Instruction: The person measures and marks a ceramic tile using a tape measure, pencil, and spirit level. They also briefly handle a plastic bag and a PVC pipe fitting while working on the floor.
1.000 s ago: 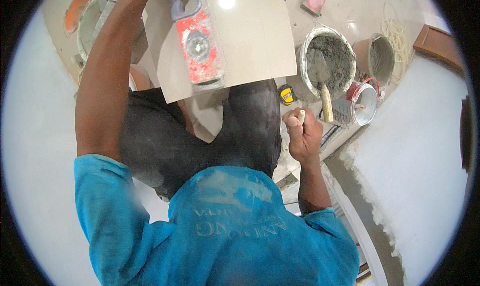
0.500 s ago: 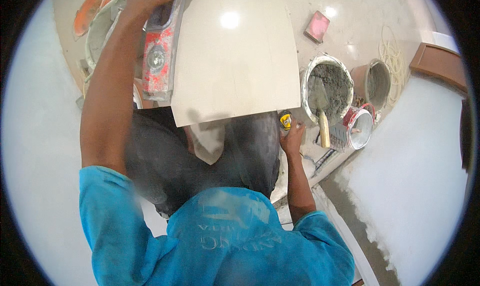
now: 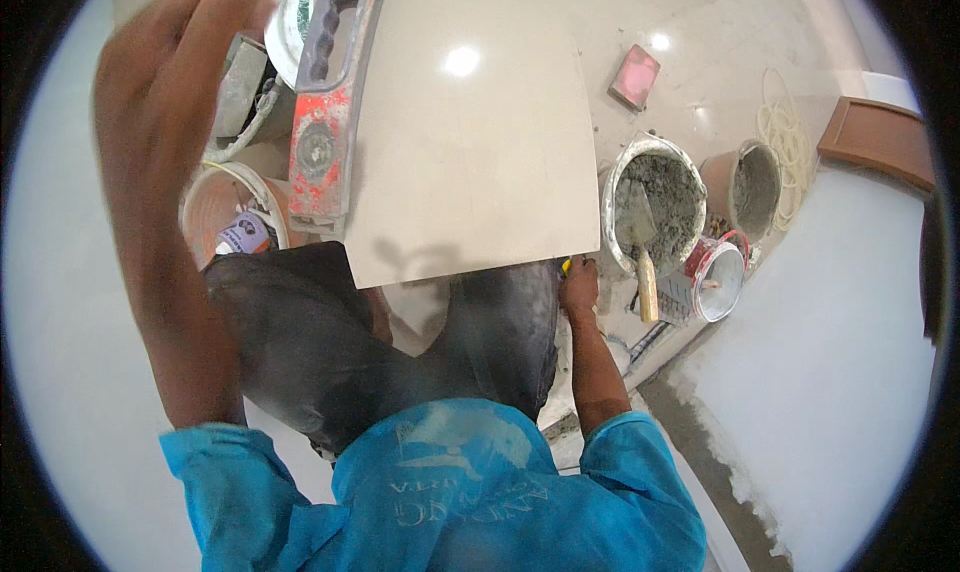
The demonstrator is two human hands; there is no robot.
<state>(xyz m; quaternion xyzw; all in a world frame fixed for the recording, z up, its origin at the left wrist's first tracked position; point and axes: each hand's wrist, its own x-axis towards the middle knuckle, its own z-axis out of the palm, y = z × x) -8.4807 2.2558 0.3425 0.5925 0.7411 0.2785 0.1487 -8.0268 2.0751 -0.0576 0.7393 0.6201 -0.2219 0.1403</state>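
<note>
A large cream tile [image 3: 470, 162] lies in front of me, its near edge over my dark trousers. Along its left edge rests a red and grey spirit level [image 3: 321, 147] with a grip slot. My left hand [image 3: 190, 32] is raised at the upper left, off the level; motion smears its fingers. Down by the tile's near right corner, my right hand [image 3: 579, 288] is closed on a tape measure [image 3: 567, 267], mostly hidden so only a bit of yellow shows.
Right of the tile stands a bucket of grey mortar [image 3: 680, 177] with a wooden-handled trowel [image 3: 647, 287] in it. Beyond are a brown bucket [image 3: 715, 162], a small pail [image 3: 722, 272], a pink block [image 3: 634, 77] and coiled cord [image 3: 785, 137]. An orange bucket [image 3: 205, 212] sits left.
My left hand has come off the spirit level and swung left. The tape measure in my right hand is now more covered. The orange bucket on the left shows more fully.
</note>
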